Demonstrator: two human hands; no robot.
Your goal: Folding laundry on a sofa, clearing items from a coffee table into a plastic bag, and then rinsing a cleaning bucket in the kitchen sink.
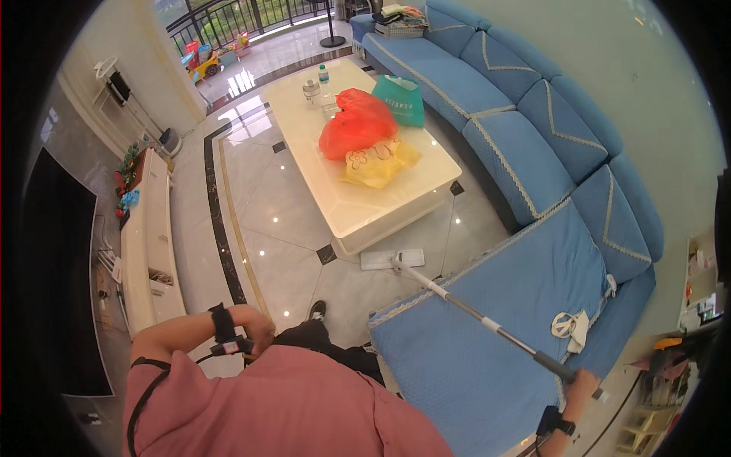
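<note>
My right hand (581,387) grips the grey end of a flat mop's pole (492,324), at the lower right. The pole slants across the blue sofa's chaise seat (485,365) down to the floor. Its white rectangular mop head (377,260) lies flat on the tiles by the near end of the coffee table (394,208). My left hand (261,332) is bent in at my waist, its fingers hidden from view, so whether it holds anything does not show.
On the coffee table are a red plastic bag (360,125), a yellow bag (380,168), a teal bag (408,103) and a water bottle (324,77). A low TV cabinet (151,228) and a television (63,274) line the left. A white cloth item (578,331) lies on the sofa.
</note>
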